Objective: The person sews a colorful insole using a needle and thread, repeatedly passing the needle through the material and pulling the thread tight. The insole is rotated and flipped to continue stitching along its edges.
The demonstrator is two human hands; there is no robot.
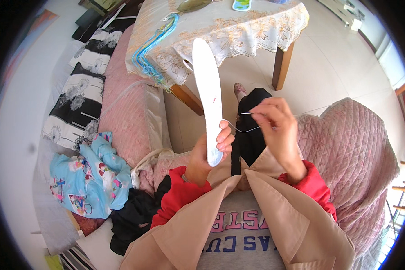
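Note:
Upright before me stands a white shoe insole point(207, 84), its heel end gripped in my left hand point(202, 157) with the fingers wrapped around its right edge. A small red mark point(214, 99) shows on its face, and pale stitch lines run across the heel. To the right, my right hand point(276, 123) pinches a needle point(246, 113) between thumb and fingertips, its point towards the insole. A light thread point(243, 131) sags from the insole's right edge to my right hand. The insole's back is hidden from view.
A table with a lace-edged cloth point(236, 33) stands ahead, bearing a skein of blue and yellow thread point(155, 44) and a green-blue patterned insole point(242, 4). A pink quilted sofa point(121, 91) lies left, with blue printed cloth point(91, 179). Pink quilting point(351, 162) covers a seat at right.

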